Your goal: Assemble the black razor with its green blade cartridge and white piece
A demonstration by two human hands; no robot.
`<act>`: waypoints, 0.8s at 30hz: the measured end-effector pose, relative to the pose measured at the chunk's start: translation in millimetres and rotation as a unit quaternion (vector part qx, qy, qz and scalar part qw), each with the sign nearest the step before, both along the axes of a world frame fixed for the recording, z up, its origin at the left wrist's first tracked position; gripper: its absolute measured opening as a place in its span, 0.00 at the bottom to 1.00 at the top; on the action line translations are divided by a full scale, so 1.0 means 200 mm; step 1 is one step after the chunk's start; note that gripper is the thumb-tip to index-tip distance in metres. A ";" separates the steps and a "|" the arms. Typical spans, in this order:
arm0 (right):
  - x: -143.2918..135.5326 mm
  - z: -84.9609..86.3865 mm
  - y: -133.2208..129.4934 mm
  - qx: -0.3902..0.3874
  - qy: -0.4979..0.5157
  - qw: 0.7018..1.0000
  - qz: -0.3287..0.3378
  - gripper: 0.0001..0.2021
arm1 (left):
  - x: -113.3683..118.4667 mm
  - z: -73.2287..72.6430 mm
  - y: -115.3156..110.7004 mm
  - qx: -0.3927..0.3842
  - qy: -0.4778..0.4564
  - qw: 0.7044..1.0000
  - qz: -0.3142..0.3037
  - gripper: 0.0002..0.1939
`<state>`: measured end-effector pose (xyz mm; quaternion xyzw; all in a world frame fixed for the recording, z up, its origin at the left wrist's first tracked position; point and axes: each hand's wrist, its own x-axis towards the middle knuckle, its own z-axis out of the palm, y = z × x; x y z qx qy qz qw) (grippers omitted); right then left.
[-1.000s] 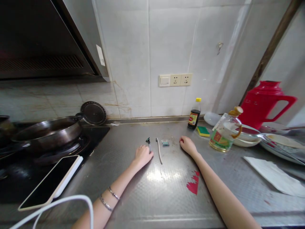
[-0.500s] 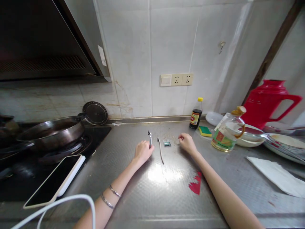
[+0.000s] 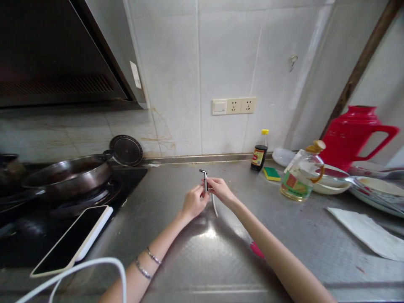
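My left hand (image 3: 195,202) is closed round the lower part of a small metal device (image 3: 205,183) with a bent head, held upright above the steel counter (image 3: 176,261). From the right, my right hand (image 3: 221,190) touches the same device with its fingertips pinched together; whether something small is between them cannot be made out. A thin grey strip (image 3: 215,206) lies below my hands, its upper end hidden by my right hand. The red scrap (image 3: 257,249) is partly covered by my right forearm.
Soy sauce bottle (image 3: 259,152), sponge (image 3: 272,173), oil jug (image 3: 299,176), bowls (image 3: 331,181) and red thermos (image 3: 353,134) stand at the right. A pan (image 3: 69,174) sits on the stove; a phone (image 3: 69,242) and white cable (image 3: 101,261) are at left.
My right hand has moved left from the counter to the device. My left hand has shifted slightly right, turning the device. The small green-and-silver items on the counter are now hidden.
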<state>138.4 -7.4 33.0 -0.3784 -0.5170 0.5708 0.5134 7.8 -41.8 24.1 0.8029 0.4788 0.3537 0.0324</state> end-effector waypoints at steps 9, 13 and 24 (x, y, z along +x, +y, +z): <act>-0.04 0.05 -0.04 -0.117 0.139 0.982 -0.041 0.05 | -0.14 -0.01 0.13 -0.012 -0.227 0.971 0.068 0.23; -0.11 0.03 -0.05 -0.201 0.190 0.961 -0.005 0.05 | -0.20 -0.05 0.21 -0.041 -0.353 0.927 0.119 0.23; -0.16 -0.03 -0.11 -0.332 0.289 0.894 0.086 0.18 | -0.21 -0.09 0.27 -0.261 -0.517 0.809 0.104 0.15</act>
